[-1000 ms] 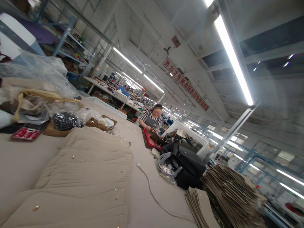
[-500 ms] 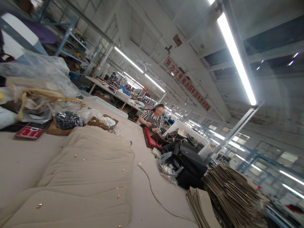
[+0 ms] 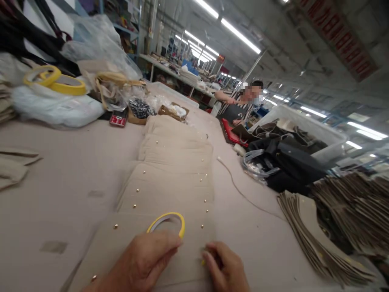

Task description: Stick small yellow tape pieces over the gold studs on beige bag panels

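Observation:
My left hand (image 3: 146,257) is closed around a thin roll of yellow tape (image 3: 183,225), which stands on edge above the near beige panels. To its right, my right hand (image 3: 226,267) is closed, thumb against fingers, with a small piece of yellow tape (image 3: 203,263) showing at the fingertips. Its far end is hidden by the fingers. Below both hands lies a long row of overlapping beige panels (image 3: 170,190), with small gold studs along both sides.
More yellow tape rolls (image 3: 68,85) rest on a white plastic bag (image 3: 57,107) at the left. A red calculator-like object (image 3: 118,118) lies behind. Black bags (image 3: 291,162) and stacked brown panels (image 3: 306,227) are at the right. A person (image 3: 240,101) works across the table.
The view has swung down and left and levelled somewhat. Both my hands have come into view, with the roll of yellow tape in the left one. The person opposite has raised an arm.

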`<state>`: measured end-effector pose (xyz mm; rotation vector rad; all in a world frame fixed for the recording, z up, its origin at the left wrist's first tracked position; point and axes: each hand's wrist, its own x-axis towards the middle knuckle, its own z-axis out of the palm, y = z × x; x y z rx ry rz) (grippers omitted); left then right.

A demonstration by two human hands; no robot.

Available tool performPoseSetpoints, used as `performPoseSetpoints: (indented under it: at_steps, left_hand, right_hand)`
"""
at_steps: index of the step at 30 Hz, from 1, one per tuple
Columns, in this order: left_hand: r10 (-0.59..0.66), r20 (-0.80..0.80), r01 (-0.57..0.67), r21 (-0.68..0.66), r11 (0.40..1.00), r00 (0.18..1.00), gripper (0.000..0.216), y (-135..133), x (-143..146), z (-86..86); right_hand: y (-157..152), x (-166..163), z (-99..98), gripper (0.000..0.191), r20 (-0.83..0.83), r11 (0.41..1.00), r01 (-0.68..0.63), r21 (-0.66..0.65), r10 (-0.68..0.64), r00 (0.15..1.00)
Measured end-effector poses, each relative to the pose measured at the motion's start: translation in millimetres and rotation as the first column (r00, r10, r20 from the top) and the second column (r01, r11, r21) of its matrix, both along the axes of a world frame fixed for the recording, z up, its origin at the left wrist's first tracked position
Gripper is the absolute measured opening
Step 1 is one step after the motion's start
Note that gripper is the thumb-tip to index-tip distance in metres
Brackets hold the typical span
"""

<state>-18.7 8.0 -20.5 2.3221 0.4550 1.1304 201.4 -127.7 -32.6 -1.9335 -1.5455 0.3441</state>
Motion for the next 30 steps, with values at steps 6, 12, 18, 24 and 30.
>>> performPoseSetpoints:
  at_steps: [6, 12, 18, 24, 30]
  left_hand:
    - [-0.060, -0.112, 0.058, -0.020, 0.998, 0.992, 0.041, -2.2, -2.7, 2.0]
    - [-0.004, -0.182, 0.025, 0.116, 0.993, 0.983, 0.046, -7.6, -2.4, -5.7]
    - [0.016, -0.183, 0.016, 0.170, 0.985, 0.983, 0.037, -13.8, -1.9, -5.2]
    - [-0.052, -0.144, 0.070, 0.124, 0.990, 0.988, 0.024, -22.5, 2.3, -3.3]
    - [-0.076, -0.187, 0.088, 0.057, 0.994, 0.979, 0.025, -23.3, 10.3, 3.5]
  right_hand:
    - [25.8, -33.0, 30.0, 0.011, -0.087, 0.958, -0.139, 0.250, 0.165, 0.982]
    - [35.9, -59.1, 35.1, 0.021, 0.001, 0.911, -0.249, 0.327, 0.263, 0.965]
    - [33.5, -61.0, 30.3, 0.021, 0.137, 0.884, -0.326, 0.336, 0.297, 0.945]
    - [27.9, -67.7, 20.7, 0.019, 0.193, 0.871, -0.216, 0.441, 0.143, 0.971]
    - [24.2, -66.4, 18.8, 0.019, 0.147, 0.858, -0.095, 0.504, 0.023, 0.989]
